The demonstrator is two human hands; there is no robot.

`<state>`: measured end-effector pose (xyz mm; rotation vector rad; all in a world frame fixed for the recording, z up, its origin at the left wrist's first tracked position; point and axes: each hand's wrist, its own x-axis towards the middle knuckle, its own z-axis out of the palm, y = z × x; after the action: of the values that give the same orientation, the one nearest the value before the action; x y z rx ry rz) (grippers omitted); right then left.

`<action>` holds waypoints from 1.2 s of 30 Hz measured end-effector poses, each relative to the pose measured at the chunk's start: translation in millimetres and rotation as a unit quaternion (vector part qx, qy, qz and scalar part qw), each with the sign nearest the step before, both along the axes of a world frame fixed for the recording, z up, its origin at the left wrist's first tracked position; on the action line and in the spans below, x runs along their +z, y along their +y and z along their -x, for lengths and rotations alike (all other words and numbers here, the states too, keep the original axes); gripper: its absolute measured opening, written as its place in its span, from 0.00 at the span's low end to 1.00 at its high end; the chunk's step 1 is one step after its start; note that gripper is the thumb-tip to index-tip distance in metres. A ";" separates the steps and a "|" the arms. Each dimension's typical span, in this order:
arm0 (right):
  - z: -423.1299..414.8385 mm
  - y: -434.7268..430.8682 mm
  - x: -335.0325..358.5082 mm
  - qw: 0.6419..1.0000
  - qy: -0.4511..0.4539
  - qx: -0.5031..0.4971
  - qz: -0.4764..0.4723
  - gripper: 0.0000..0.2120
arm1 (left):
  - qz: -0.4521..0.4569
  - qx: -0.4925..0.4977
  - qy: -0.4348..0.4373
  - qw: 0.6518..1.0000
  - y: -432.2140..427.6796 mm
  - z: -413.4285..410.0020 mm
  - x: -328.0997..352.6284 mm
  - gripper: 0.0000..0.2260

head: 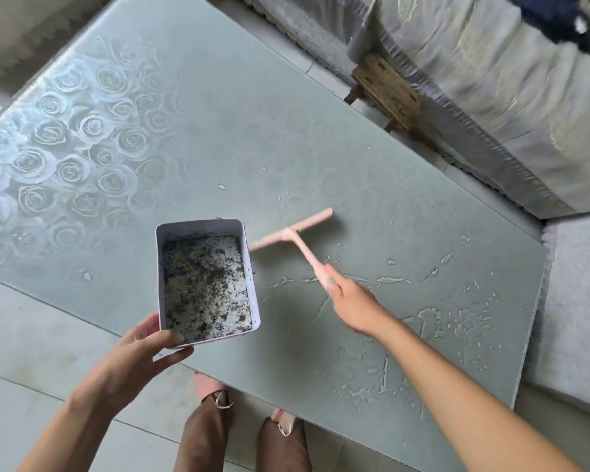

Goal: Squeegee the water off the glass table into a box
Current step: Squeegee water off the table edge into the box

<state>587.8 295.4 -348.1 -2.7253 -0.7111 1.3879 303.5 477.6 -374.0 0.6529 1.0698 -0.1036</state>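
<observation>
Head view: right hand (351, 303) grips the pink squeegee (295, 237), handle slanting toward it, blade crosswise on the glass table (218, 137); left hand (140, 349) holds the box (205, 281).

Soft, even daylight, bright throughout. The surface (321, 148) carries only faint, blurred shadows in its near part. Water patches (430, 321) on the right glint white. Wide-angle distortion bends the straight edges, and the far right corner is smeared.

View: one wide-angle camera, worn on the person's head.
Direction: forward and steeply down onto the glass tabletop (286, 148).
Nearness: close, within arm's reach; floor (31, 335) shows at the bottom.
</observation>
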 end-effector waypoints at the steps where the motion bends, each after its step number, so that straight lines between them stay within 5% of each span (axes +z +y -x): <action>1: 8.1 -21.1 4.4 1.000 0.011 0.008 0.021 0.22 | 0.000 0.003 0.004 1.000 -0.9 3.0 -0.9 0.15; 5: 27.2 -77.6 35.4 0.994 0.017 0.037 0.098 0.22 | 0.012 0.019 0.013 1.000 -5.4 11.6 -6.3 0.15; 8: 20.7 -69.6 61.7 0.988 -0.067 0.093 0.108 0.20 | 0.019 0.024 0.008 1.000 -9.2 16.8 -8.2 0.15; 14: -3.4 48.4 81.3 0.980 -0.121 0.135 -0.078 0.17 | 0.020 0.056 -0.001 0.998 -15.7 39.6 -2.0 0.16; 21: -13.1 162.5 27.6 0.970 -0.104 0.201 -0.087 0.14 | 0.000 0.092 0.008 0.996 -32.4 69.8 5.7 0.20; 28: -7.1 63.1 13.2 0.985 -0.066 0.151 -0.050 0.19 | 0.017 0.145 0.032 0.989 -66.5 88.0 7.1 0.20; 36: -27.5 -59.5 19.7 0.977 -0.068 0.203 0.020 0.19 | 0.027 0.202 0.043 0.978 -122.5 79.4 6.6 0.20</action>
<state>615.3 235.9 -328.4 -2.8372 -1.3246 1.2884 224.2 355.2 -367.3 0.3733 1.2605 0.1930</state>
